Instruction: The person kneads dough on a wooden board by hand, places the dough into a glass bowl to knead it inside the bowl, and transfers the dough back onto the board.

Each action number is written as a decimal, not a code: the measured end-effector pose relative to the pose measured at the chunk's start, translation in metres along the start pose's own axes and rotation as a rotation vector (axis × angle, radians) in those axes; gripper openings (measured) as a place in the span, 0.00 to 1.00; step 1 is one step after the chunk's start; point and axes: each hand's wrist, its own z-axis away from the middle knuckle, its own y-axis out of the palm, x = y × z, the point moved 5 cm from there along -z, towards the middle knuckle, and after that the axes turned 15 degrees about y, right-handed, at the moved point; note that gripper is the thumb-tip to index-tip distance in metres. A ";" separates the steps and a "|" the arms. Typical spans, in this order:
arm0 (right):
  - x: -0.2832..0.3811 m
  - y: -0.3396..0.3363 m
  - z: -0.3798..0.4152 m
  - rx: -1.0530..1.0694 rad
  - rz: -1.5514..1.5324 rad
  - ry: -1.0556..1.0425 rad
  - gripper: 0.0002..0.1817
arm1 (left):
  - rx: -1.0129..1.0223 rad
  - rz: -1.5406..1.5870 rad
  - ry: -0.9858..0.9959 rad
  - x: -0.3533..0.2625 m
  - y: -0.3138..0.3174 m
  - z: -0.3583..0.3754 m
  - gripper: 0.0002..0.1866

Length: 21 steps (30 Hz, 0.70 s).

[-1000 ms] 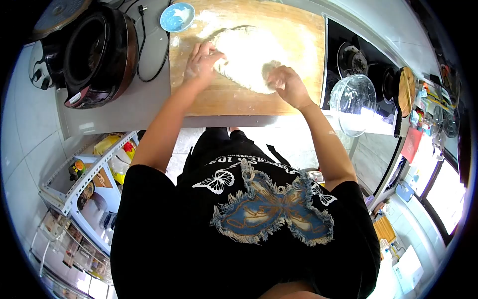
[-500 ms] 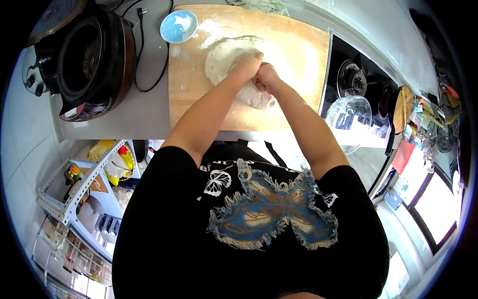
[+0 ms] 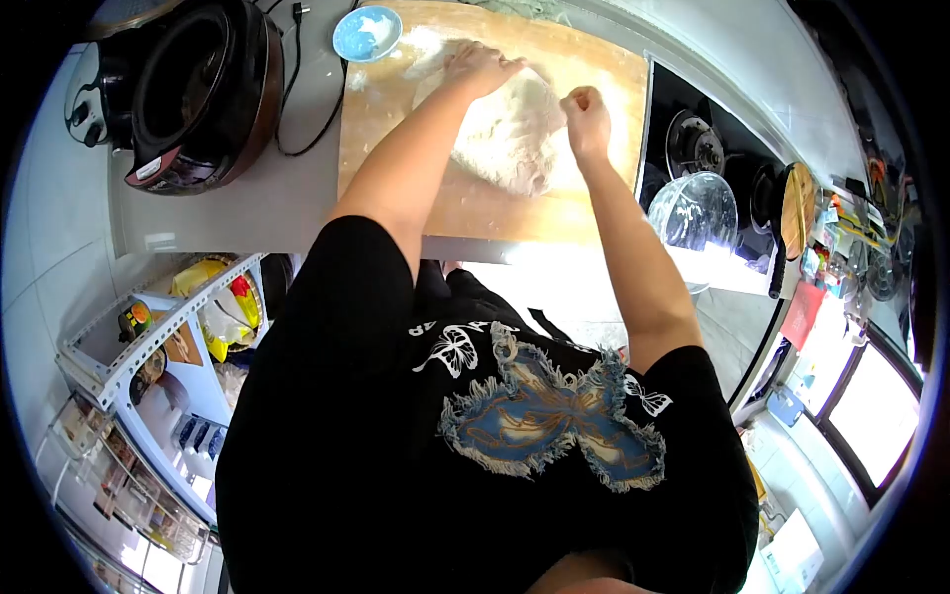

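Observation:
A large pale lump of dough [image 3: 510, 139] lies on a floured wooden board [image 3: 396, 148]. My left hand [image 3: 480, 69] is at the dough's far left edge, its fingers curled over and gripping it. Just beyond the dough's right edge, my right hand [image 3: 587, 111] is curled into a loose fist, with nothing visible in it. A blue bowl [image 3: 367, 34] holding white flour sits at the board's far left corner.
A black electric cooker [image 3: 203, 99] and a cord with a plug [image 3: 297, 79] lie left of the board. To the right are a gas hob [image 3: 693, 144] and a clear glass bowl [image 3: 698, 213]. A shelf rack [image 3: 188, 307] stands below the counter at left.
My hands were together, pressing on the middle of the dough. They have parted: the left moved to the far left edge, the right off to the right side. The dough's outline has changed.

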 end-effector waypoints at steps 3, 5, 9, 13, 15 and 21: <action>0.029 0.004 -0.020 0.105 -0.090 -0.135 0.24 | 0.034 0.124 0.164 -0.047 -0.026 0.029 0.25; 0.048 0.025 -0.022 0.387 -0.199 0.054 0.26 | -0.034 -0.009 0.246 -0.074 -0.022 0.072 0.22; 0.030 0.068 0.031 0.528 0.667 0.168 0.24 | -0.223 -0.070 0.447 -0.083 0.001 0.152 0.21; 0.017 0.059 0.116 -0.211 0.627 -0.598 0.17 | -0.322 0.042 0.289 -0.065 -0.012 0.184 0.33; 0.020 0.062 0.126 -0.274 0.600 -0.624 0.17 | -0.528 -0.231 0.139 -0.059 -0.025 0.189 0.36; 0.049 0.085 0.088 -0.180 0.614 -0.517 0.14 | -0.094 -0.168 -0.158 -0.019 -0.008 0.160 0.44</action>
